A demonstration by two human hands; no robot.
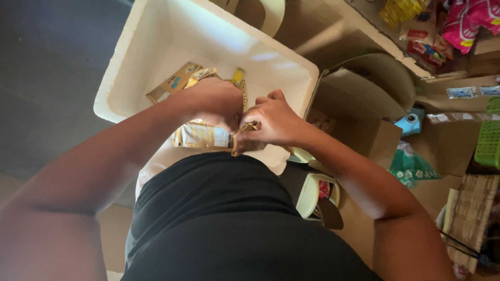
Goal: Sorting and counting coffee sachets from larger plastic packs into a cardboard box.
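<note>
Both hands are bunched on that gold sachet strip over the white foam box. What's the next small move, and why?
Probably pull the hands apart to tear off the sachet. The left hand and right hand pinch the gold sachet strip close together at one spot, right above the white foam box, where loose sachets already lie.

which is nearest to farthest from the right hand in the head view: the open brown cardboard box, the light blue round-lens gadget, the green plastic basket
1. Open brown cardboard box: just right of the right hand, beside the white foam box.
2. Light blue round-lens gadget: farther right, behind the box's edge.
3. Green plastic basket: at the picture's far right edge.
</note>
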